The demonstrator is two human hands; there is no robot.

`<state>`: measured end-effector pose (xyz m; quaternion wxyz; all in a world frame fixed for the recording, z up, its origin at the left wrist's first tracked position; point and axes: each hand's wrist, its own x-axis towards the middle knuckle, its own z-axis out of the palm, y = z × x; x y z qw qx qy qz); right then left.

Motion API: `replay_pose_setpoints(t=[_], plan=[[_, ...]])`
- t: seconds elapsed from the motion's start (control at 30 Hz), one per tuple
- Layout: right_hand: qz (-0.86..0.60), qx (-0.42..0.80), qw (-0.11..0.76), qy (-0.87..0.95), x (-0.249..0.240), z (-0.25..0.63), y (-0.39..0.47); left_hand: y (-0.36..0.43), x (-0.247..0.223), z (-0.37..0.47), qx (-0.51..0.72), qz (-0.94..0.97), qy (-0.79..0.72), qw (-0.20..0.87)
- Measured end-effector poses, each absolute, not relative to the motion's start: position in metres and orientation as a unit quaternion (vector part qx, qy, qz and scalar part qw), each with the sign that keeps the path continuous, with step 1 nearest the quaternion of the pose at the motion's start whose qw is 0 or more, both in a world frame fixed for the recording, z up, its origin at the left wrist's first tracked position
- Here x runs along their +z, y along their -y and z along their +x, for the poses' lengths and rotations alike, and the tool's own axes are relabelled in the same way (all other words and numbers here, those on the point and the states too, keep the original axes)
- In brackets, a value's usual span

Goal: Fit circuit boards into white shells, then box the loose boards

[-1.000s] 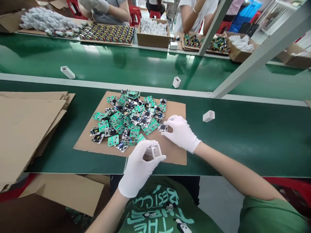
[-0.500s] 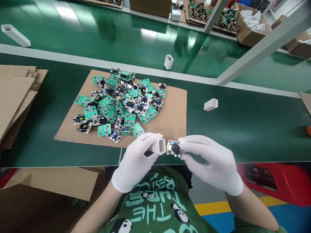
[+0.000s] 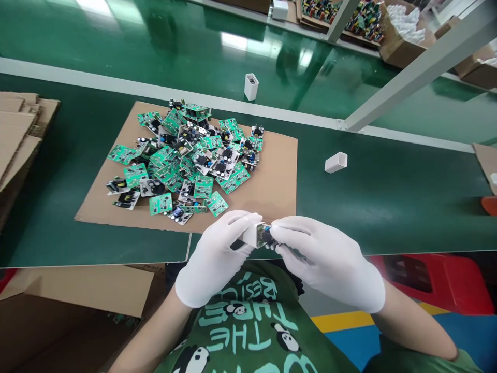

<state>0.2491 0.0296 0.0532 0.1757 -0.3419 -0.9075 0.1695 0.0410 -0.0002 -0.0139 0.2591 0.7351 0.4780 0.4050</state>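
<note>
My left hand (image 3: 221, 256), in a white glove, is closed around a small white plastic housing (image 3: 250, 235) whose open end faces right. My right hand (image 3: 322, 259), gloved too, pinches a small circuit board (image 3: 265, 237) with dark and blue components. The board's left end sits in the mouth of the housing; how deep it reaches is hidden. Just beyond my hands, a pile of green circuit boards (image 3: 166, 171) covers much of a flat cardboard sheet (image 3: 274, 181).
One white housing (image 3: 336, 162) lies on the green table (image 3: 388, 207) to the right. Another housing (image 3: 251, 86) stands on the green surface past the metal rail (image 3: 217, 102). Stacked cardboard (image 3: 15, 124) is at left, an open carton (image 3: 89, 290) below it. A metal post (image 3: 419, 62) slants at right.
My right hand has moved left, bringing the circuit board from just outside the housing into its open end. The left hand keeps its hold. The view has shifted slightly.
</note>
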Motion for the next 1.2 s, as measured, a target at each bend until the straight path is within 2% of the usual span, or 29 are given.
replay_pose_setpoints(t=[0.4, 0.7, 0.93, 1.03, 1.13, 1.2], plan=[[-0.347, 0.164, 0.122, 0.915, 0.059, 0.244, -0.03, 0.001, -0.012, 0.039, 0.413, 0.735, -0.473, 0.257], [-0.337, 0.116, 0.165, 0.92, 0.066, 0.241, -0.027, 0.005, -0.004, 0.038, 0.409, 0.736, -0.484, 0.239], [-0.321, 0.127, 0.189, 0.919, 0.07, 0.24, -0.03, 0.008, 0.0, 0.037, 0.41, 0.738, -0.483, 0.232], [-0.328, 0.149, 0.156, 0.92, 0.069, 0.238, -0.03, 0.008, 0.0, 0.037, 0.406, 0.737, -0.485, 0.237], [-0.325, 0.201, 0.083, 0.92, 0.07, 0.238, -0.029, 0.009, 0.002, 0.038, 0.41, 0.737, -0.477, 0.247], [-0.318, 0.221, 0.099, 0.917, 0.07, 0.238, -0.028, 0.01, 0.002, 0.038, 0.414, 0.732, -0.472, 0.265]])
